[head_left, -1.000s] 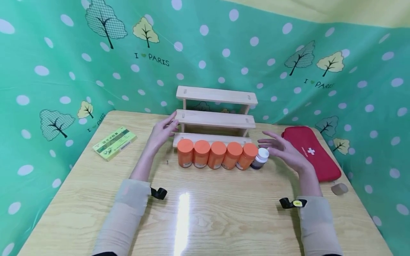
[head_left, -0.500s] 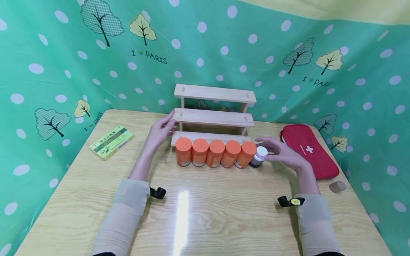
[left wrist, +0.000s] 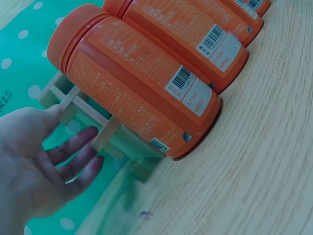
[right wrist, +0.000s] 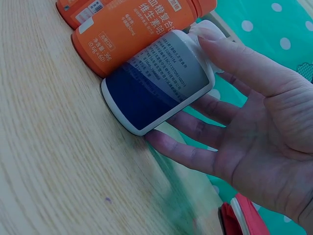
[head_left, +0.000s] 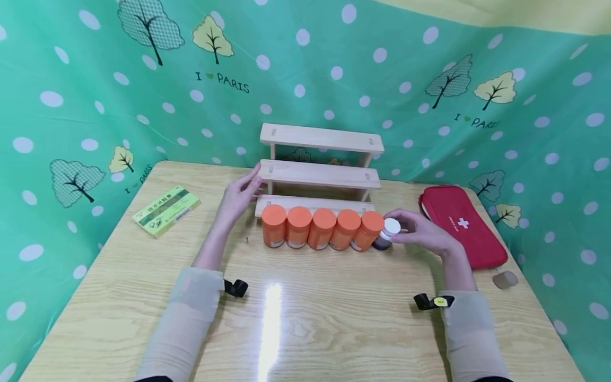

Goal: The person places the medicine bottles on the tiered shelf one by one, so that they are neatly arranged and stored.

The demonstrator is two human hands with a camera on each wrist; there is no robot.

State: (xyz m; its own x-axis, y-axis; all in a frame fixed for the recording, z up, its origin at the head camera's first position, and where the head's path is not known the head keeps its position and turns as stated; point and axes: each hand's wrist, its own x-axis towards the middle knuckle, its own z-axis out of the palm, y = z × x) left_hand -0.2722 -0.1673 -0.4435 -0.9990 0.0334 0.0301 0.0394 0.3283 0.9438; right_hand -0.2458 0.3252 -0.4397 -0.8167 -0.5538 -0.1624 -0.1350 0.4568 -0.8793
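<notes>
In the head view my left hand is at the left end of a three-step wooden rack, fingertips at the middle step. In the left wrist view its fingers are loosely extended beside the rack's end. My right hand holds a small white pill bottle with a grey and dark blue label. Its thumb lies at the white cap and its other fingers are behind the bottle. The pill bottle stands at the right end of a row of several orange bottles, which stand along the rack's front.
A green and yellow medicine box lies on the left of the wooden table. On the right is a red first-aid pouch, with a small greyish-brown object near its lower corner. A green dotted cloth hangs behind and around the table.
My right hand has moved left to the white pill bottle and its fingers have closed on it. The left hand has stayed at the rack's end. The head view has shifted slightly.
</notes>
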